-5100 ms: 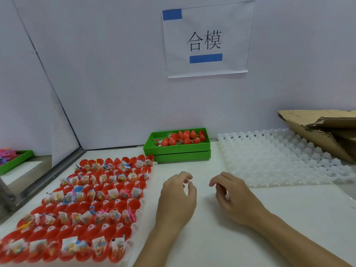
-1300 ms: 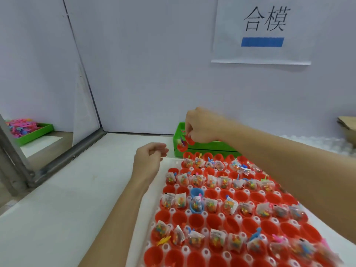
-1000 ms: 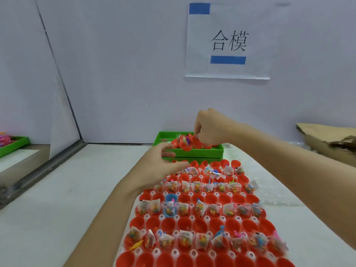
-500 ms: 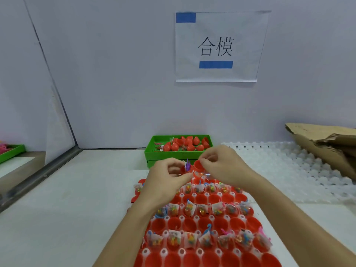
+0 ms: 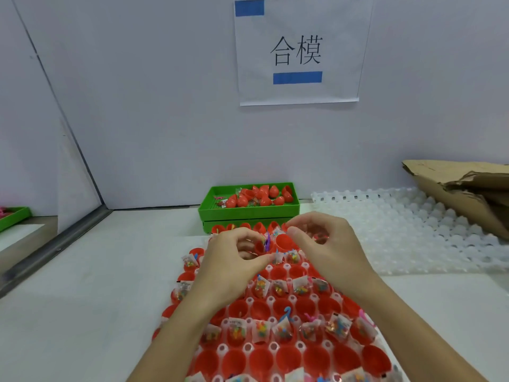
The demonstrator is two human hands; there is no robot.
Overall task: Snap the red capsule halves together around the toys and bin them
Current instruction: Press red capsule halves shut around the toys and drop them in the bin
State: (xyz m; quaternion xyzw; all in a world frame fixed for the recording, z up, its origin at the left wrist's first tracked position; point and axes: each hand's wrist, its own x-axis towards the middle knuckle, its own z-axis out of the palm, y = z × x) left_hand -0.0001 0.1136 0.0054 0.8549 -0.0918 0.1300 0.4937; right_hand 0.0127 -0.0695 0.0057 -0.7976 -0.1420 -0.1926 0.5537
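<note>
- The left hand (image 5: 234,260) pinches a red capsule half (image 5: 259,246) holding a purple toy (image 5: 267,239); the right hand (image 5: 327,249) grips the mating half (image 5: 285,242), just beside it, not yet joined.
- A few closed capsules (image 5: 242,200) lie in the green bin (image 5: 249,209) (far side of the tabletop (image 5: 82,285)).
- Most halves in the tray (image 5: 275,351) remain uncapped, so the job looks barely started.

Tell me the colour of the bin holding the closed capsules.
Green. The bin sits against the back wall, clearest in the head view.
</note>
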